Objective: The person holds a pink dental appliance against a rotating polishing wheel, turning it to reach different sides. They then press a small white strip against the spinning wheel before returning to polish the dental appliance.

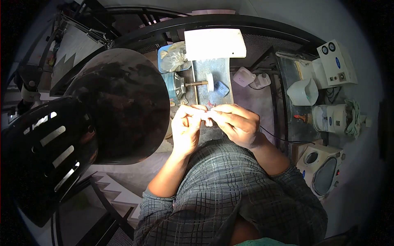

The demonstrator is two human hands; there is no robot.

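Observation:
My left hand [187,125] and my right hand [238,123] meet in front of my chest, fingertips pinched together around something small and pale. Bright light washes out that small thing, so its shape cannot be made out. Just beyond the hands, a teal motor [174,87] points its shaft to the right, with a white round wheel [210,82] on the end. A blue block [222,88] lies right of the wheel, on a metal tray [229,69]. The fingers do not touch the wheel.
A large black lamp shade [123,106] fills the left side. A white panel [215,43] covers the tray's far end, beside a blue basin [163,67] with plastic bags. Plastic jugs [243,77], a white container [303,92] and a machine with gauges [336,63] stand right.

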